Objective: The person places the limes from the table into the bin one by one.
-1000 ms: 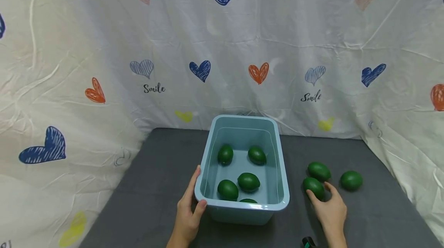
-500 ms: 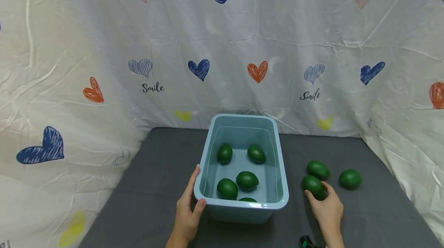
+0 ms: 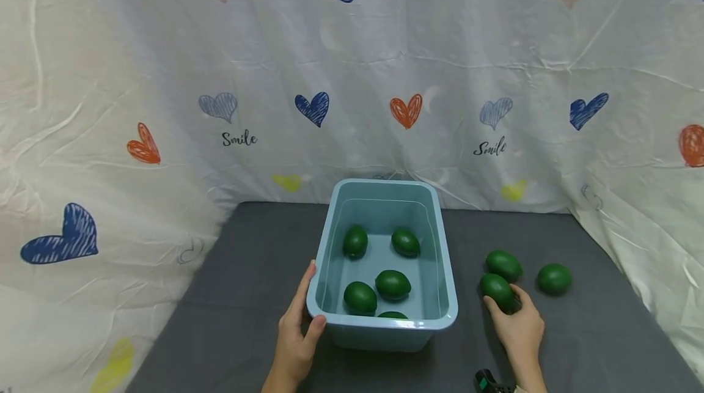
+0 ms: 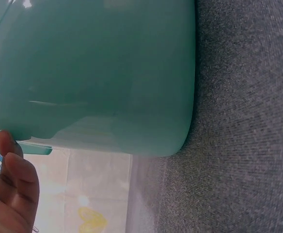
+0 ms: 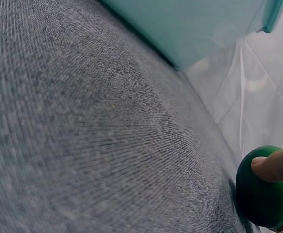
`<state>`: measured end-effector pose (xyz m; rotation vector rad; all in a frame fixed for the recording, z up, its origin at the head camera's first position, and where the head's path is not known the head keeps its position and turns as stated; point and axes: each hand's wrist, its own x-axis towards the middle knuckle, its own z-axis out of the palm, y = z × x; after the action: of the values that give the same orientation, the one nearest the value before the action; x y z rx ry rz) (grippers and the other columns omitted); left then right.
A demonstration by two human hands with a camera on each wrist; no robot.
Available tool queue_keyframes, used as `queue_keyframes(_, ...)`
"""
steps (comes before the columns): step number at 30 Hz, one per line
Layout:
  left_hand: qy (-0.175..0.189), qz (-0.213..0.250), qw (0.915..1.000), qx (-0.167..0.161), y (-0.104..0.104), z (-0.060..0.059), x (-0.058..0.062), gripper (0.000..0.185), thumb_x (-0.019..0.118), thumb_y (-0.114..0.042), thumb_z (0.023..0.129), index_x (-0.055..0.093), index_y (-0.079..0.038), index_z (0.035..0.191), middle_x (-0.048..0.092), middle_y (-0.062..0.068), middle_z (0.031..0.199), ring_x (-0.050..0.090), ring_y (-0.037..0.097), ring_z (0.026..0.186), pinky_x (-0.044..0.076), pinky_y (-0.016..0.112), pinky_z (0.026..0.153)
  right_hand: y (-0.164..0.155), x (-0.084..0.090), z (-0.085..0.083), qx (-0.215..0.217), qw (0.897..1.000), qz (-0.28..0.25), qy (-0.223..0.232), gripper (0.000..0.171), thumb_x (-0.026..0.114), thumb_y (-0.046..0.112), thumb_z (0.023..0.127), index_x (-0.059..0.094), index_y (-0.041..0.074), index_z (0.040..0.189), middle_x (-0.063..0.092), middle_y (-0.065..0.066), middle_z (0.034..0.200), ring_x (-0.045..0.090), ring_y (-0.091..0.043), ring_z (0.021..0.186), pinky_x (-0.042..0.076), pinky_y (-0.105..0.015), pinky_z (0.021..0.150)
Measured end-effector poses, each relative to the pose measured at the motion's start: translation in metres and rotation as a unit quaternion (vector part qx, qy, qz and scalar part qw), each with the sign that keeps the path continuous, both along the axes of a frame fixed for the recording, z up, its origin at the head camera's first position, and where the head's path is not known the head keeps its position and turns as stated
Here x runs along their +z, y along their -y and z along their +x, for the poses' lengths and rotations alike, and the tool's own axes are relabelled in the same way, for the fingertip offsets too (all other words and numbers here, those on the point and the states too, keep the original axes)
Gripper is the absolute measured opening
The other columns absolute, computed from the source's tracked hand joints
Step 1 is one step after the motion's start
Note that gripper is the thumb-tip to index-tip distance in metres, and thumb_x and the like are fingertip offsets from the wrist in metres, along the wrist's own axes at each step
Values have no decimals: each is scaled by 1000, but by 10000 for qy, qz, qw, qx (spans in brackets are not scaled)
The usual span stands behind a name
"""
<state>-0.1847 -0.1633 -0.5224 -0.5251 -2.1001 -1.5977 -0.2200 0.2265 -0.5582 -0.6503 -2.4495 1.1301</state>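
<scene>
A light blue plastic bin (image 3: 448, 295) stands mid-table with several dark green limes in it, one a lime (image 3: 393, 285) near its middle. At the bin's near left corner my left hand (image 3: 294, 341) holds the rim, thumb on the near side and fingers along the left side. To the right of the bin, my right hand (image 3: 519, 326) grips a lime (image 3: 495, 291) between thumb and fingers; the right wrist view has the thumb (image 5: 272, 167) pressed on that lime (image 5: 258, 199), which sits low at the table.
Just behind the gripped lime lies another lime (image 3: 503, 264), and a third lime (image 3: 554, 279) is to its right. A dark grey cloth (image 3: 242, 295) covers the table. Behind hangs a white curtain (image 3: 363, 148) with printed hearts. A black device (image 3: 486, 381) shows beside my right wrist.
My right fingers have closed in around the lime. The lime has hardly moved. My left hand stays at the bin's corner, and the head view has shifted slightly.
</scene>
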Motion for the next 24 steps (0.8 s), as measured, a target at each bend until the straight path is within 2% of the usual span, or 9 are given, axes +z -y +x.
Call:
queue_keyframes(9, 206, -74, 9997, 54, 1, 1, 0, 77, 59, -3, 102, 29, -22, 170, 34, 6, 172, 45, 10, 148, 42, 16, 109, 3, 1, 1, -35, 9999, -59, -84, 65, 83, 22, 90, 57, -9, 141, 58, -40, 139, 53, -59, 124, 33, -70, 108)
queue_keyframes(14, 266, -167, 9995, 45, 4, 1, 1, 78, 60, -4, 102, 28, -22, 170, 34, 4, 172, 50, 12, 144, 47, 19, 105, 3, 3, 1, -89, 9998, -112, -106, 67, 83, 25, 90, 57, -7, 143, 58, -39, 139, 55, -59, 120, 39, -69, 103)
queue_keyframes(17, 261, -197, 9994, 56, 4, 1, 1, 78, 60, -5, 101, 28, -22, 170, 35, 3, 172, 51, 12, 143, 48, 19, 104, 2, 8, 2, -123, 9997, -184, -83, 68, 84, 28, 90, 58, -5, 144, 60, -38, 137, 64, -50, 90, 49, -59, 83)
queue_keyframes(20, 273, -186, 9994, 50, 4, 1, 0, 78, 60, -5, 101, 28, -23, 170, 35, 3, 172, 50, 12, 144, 47, 19, 105, 0, 13, 2, -143, 9997, -180, -103, 69, 85, 31, 90, 59, -3, 144, 62, -35, 135, 57, -32, 59, 46, -43, 64)
queue_keyframes(21, 265, -170, 9995, 48, 3, 1, 1, 78, 60, -5, 101, 28, -23, 170, 35, 3, 172, 49, 12, 144, 46, 18, 106, -1, 15, 2, -137, 9997, -169, -128, 70, 85, 32, 90, 59, -3, 145, 62, -34, 135, 52, -27, 53, 43, -39, 61)
queue_keyframes(24, 286, -122, 9995, 37, 3, 1, 2, 78, 59, -4, 102, 28, -23, 170, 34, 3, 173, 48, 11, 146, 45, 18, 107, 0, 21, 2, -94, 9996, -94, -256, 70, 85, 33, 90, 59, -3, 145, 63, -34, 133, 50, -20, 50, 41, -34, 56)
